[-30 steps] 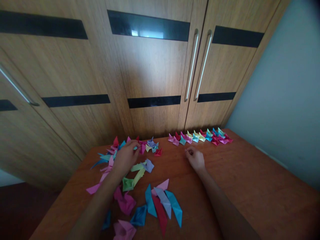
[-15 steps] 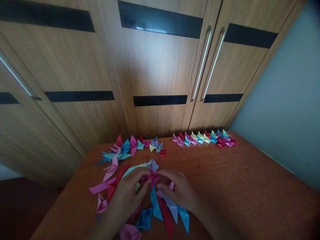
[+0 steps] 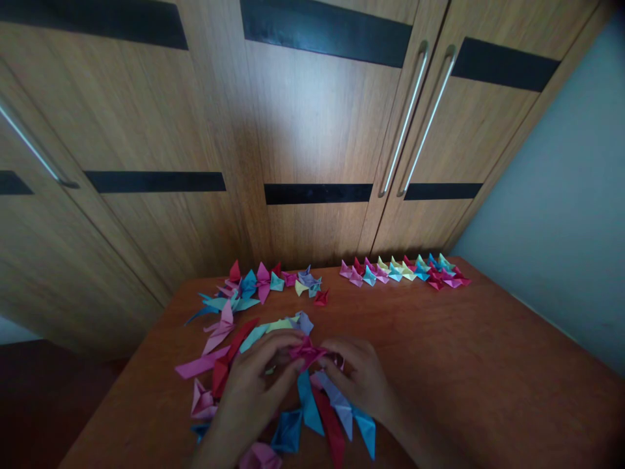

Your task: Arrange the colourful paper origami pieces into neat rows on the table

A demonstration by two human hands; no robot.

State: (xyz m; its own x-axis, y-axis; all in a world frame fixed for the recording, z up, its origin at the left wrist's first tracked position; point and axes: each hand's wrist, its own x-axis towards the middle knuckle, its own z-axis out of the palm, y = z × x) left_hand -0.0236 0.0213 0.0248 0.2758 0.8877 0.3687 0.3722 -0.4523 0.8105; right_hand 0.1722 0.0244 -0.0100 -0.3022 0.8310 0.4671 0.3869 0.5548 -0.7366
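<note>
Behind the tabletop (image 3: pixel 454 365), wooden doors (image 3: pixel 317 124) are seen. Between the hands, a magenta folded paper (image 3: pixel 307 352) is clamped, at nine o'clock by fingers of the left hand (image 3: pixel 254 381), at three by those of the right hand (image 3: pixel 365 374). Small folded papers (image 3: pixel 406 270) are lined up toward two o'clock.

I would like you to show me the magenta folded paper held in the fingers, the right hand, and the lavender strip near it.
Magenta folded paper (image 3: pixel 307 354): head view, its visible middle.
Right hand (image 3: pixel 362 376): head view, back of the hand.
Lavender strip (image 3: pixel 344 415): head view, its lower part.
</note>
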